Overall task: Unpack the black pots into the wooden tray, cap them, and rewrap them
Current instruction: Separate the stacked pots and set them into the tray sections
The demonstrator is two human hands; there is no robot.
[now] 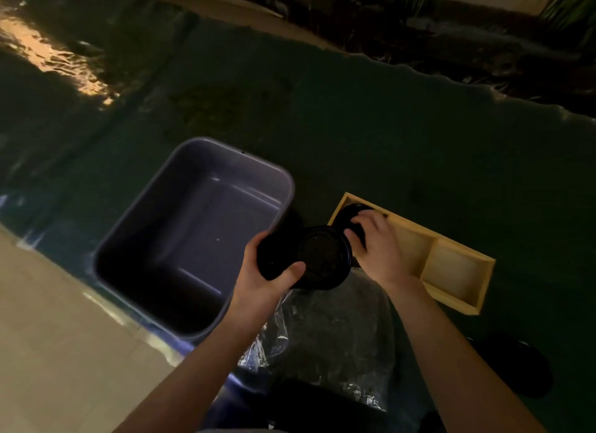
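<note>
Both bare forearms reach forward from bottom of frame. Left hand (269, 271) curled in a grip, thumb across the front, fingers wrapped behind. Right hand (375, 242) further out, palm down, fingers bent and closed.

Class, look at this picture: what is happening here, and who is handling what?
A person is working over a dark green sheet. The left hand grips a stack of round black plastic pots, while the right hand rests on another black pot in the end compartment of the light wooden tray. The tray's other compartments look empty. A grey plastic tub stands empty to the left, and crinkled clear plastic wrap lies below the hands.
</note>
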